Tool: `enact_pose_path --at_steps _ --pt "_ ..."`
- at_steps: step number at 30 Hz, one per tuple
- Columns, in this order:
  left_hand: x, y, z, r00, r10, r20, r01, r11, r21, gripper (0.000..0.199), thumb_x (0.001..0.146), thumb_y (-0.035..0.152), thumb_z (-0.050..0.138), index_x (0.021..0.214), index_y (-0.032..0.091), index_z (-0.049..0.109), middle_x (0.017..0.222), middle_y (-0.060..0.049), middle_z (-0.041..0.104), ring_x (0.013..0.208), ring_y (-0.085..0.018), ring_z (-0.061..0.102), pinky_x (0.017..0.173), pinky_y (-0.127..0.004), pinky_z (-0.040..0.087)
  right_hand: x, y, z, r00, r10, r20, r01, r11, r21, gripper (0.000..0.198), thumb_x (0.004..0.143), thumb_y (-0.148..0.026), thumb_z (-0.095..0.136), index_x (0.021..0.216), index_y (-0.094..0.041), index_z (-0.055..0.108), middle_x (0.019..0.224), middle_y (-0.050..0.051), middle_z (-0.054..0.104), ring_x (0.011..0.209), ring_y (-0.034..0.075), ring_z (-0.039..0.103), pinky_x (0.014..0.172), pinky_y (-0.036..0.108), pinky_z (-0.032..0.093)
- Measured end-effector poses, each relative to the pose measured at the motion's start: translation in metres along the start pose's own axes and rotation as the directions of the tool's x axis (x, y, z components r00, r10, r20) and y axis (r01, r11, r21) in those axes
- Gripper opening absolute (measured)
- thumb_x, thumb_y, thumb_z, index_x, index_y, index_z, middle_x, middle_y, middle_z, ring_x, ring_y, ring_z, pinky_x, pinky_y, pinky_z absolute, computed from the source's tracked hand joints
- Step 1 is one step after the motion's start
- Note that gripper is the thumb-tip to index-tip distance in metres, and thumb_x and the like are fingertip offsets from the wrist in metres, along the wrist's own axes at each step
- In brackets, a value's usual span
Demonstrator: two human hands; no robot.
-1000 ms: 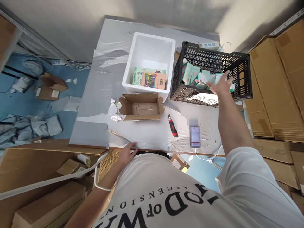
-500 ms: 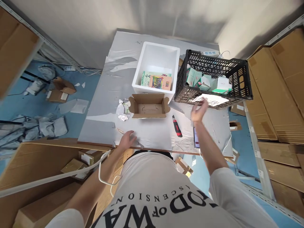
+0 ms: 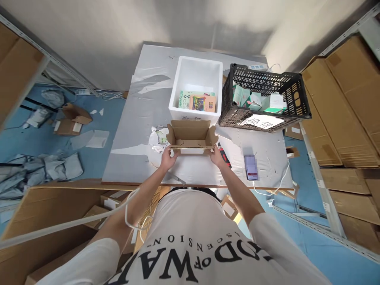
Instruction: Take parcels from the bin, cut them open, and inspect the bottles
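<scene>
A small open cardboard box (image 3: 191, 134) is tipped up off the grey table (image 3: 133, 126), its open side towards me. My left hand (image 3: 168, 156) grips its near left corner. My right hand (image 3: 216, 156) grips its near right corner. Just behind it stands a white foam box (image 3: 197, 75) with colourful flat packs inside. To the right sits a black plastic crate (image 3: 264, 97) holding several small teal and white cartons.
A red utility knife (image 3: 223, 154) lies beside my right hand, a phone (image 3: 251, 168) on a white cable further right. Crumpled paper (image 3: 156, 138) lies left of the box. Cardboard stacks line the right side and the near left; scraps litter the blue floor.
My right hand pulled back from the black crate and my left hand left the table edge. Both now hold the cardboard box, which has been tipped up from lying flat.
</scene>
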State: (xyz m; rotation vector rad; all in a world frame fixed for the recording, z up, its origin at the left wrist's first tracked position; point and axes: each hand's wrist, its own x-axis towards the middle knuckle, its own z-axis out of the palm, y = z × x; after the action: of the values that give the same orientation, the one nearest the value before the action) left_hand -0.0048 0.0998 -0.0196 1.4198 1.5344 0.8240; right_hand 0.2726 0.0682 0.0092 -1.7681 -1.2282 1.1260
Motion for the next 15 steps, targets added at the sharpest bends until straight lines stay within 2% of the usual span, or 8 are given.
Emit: enact_pose_path --at_steps 4,7,11,15 --pt "-0.051 0.005 -0.012 0.999 0.026 0.022 -0.025 0.998 -0.064 0.053 0.083 0.046 0.059 0.128 0.019 0.055 0.118 -0.011 0.058 0.111 -0.023 0.059 0.093 -0.039 0.052 -0.061 0.004 -0.013 0.999 0.042 -0.031 -0.040 0.998 0.053 0.037 0.084 -0.049 0.053 0.109 -0.022 0.053 0.111 0.010 0.067 0.105 0.024 0.063 0.088 0.038 0.052" --pt "-0.076 0.004 -0.010 0.998 -0.020 0.063 0.022 0.999 -0.029 0.054 0.084 0.050 0.056 0.127 0.018 0.058 0.111 -0.011 0.057 0.102 -0.022 0.060 0.082 -0.037 0.056 -0.089 0.009 -0.014 0.985 0.155 -0.082 -0.155 0.988 0.006 0.038 0.086 -0.057 0.048 0.102 -0.023 0.056 0.104 0.010 0.070 0.096 0.026 0.065 0.078 0.038 0.053" --pt "-0.078 -0.006 0.003 0.988 -0.105 0.116 0.103 0.994 0.023 0.055 0.084 0.048 0.055 0.128 0.015 0.059 0.106 -0.011 0.057 0.096 -0.022 0.061 0.078 -0.037 0.057 -0.090 0.023 -0.002 0.950 0.293 -0.107 -0.296 0.955 -0.011 0.039 0.085 -0.058 0.047 0.097 -0.023 0.057 0.107 0.010 0.070 0.092 0.025 0.066 0.077 0.037 0.052" --pt "-0.066 -0.019 0.007 0.983 -0.103 0.150 0.096 0.994 0.053 0.051 0.084 0.045 0.056 0.127 0.017 0.061 0.107 -0.011 0.060 0.100 -0.024 0.061 0.087 -0.040 0.055 -0.078 0.041 0.002 0.943 0.317 -0.096 -0.316 0.948 0.027 0.036 0.085 -0.054 0.047 0.098 -0.023 0.060 0.107 0.009 0.070 0.094 0.023 0.065 0.080 0.037 0.053"
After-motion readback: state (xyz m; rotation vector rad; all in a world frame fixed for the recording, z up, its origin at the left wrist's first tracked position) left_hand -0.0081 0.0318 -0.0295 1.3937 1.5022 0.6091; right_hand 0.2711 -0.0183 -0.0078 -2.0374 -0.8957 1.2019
